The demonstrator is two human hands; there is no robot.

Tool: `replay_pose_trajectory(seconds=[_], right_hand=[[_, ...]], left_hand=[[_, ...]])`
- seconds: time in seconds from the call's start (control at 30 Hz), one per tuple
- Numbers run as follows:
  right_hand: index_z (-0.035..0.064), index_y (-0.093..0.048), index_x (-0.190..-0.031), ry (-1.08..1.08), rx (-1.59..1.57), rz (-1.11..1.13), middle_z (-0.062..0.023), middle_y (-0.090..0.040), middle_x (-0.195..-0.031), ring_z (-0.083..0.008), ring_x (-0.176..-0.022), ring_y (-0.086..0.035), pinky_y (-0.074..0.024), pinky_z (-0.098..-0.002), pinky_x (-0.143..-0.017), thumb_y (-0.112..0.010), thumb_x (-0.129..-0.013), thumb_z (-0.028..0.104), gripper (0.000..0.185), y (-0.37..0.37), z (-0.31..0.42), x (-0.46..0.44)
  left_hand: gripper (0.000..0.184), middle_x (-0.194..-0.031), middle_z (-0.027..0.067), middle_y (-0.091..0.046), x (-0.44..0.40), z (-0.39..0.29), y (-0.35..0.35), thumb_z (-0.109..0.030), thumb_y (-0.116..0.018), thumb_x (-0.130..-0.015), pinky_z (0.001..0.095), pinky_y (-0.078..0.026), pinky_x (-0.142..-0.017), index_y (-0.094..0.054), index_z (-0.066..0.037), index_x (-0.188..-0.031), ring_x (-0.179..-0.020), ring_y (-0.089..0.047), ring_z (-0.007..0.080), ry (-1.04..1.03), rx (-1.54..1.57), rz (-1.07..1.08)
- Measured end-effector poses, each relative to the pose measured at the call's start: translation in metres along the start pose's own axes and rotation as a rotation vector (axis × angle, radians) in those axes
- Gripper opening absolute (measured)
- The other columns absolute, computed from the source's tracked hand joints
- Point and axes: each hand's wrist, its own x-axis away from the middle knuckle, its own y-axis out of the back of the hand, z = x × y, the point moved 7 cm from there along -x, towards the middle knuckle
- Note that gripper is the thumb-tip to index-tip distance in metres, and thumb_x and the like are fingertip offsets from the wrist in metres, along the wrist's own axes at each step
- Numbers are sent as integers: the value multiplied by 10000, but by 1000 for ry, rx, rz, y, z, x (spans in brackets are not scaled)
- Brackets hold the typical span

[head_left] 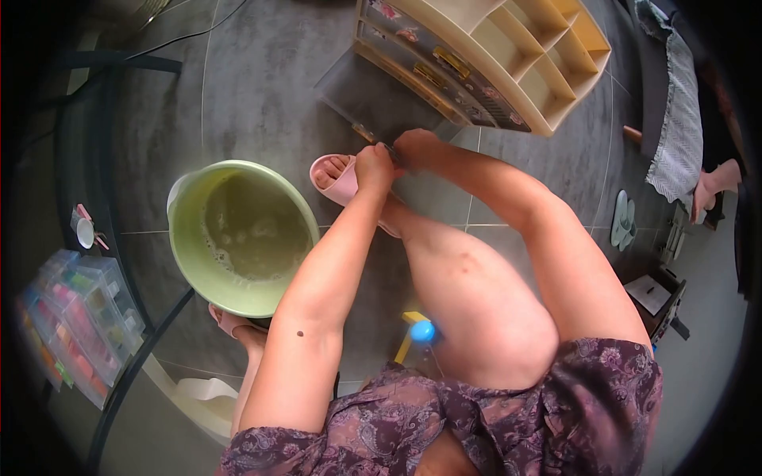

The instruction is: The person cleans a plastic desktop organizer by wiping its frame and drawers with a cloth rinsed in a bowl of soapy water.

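My left hand (375, 168) is closed at the front edge of a pulled-out, see-through drawer (377, 91) low on a cream organizer. Right beside it, my right hand (416, 149) is also closed, near the same drawer front. A small dark piece shows between the two hands, but what they grip is mostly hidden by the fingers. A gold-coloured handle (363, 132) on the drawer front lies just beyond my left hand. The organizer (484, 59) has flowered drawer fronts and open compartments on top.
A green basin (242, 305) of cloudy, sudsy water stands left of my pink slipper (340, 190). Clear boxes (87, 317) and a white cup (86, 232) sit on a dark-framed stand at left. Green slippers (623, 218) lie at right. A blue round thing (422, 332) is by my knee.
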Motion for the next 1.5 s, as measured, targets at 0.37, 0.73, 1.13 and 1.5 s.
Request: replay_pose_trajectory(seconds=[0.37,0.73,1.13,1.5], right_hand=[[123,-619,-932,-35,-173,32,-101,-626,-894,-280,-903,-585,-453,-403,-762,-553,-704,167,241,-4,-14,-7],[83,-638,-859,88,-270,39,-135,-630,-843,-280,-799,-606,-463,-383,-693,-536,-730,247,233,-2,-17,-4],[107,-624,-756,-291,-1132,47,-37,-596,-694,-173,-584,-567,-440,-327,-540,-574,-694,262,175,12,-74,-18],[38,-628,-730,-107,-224,-819,-151,-623,-780,-299,-778,-604,-480,-394,-701,-516,-720,180,181,46,-49,41]], left_hand=[[382,-648,170,-597,2,-4,-1,-184,-364,-868,312,-511,-455,-555,107,-710,-523,-614,247,14,-21,52],[335,-653,169,-602,-9,6,-3,-163,-387,-859,320,-513,-465,-552,104,-739,-551,-621,249,31,-32,43],[312,-794,162,-583,1,9,-5,-188,-373,-881,312,-537,-487,-516,89,-885,-615,-608,237,120,122,88],[311,-775,153,-581,4,5,-1,-190,-372,-882,301,-528,-471,-522,81,-854,-582,-615,234,122,61,85]])
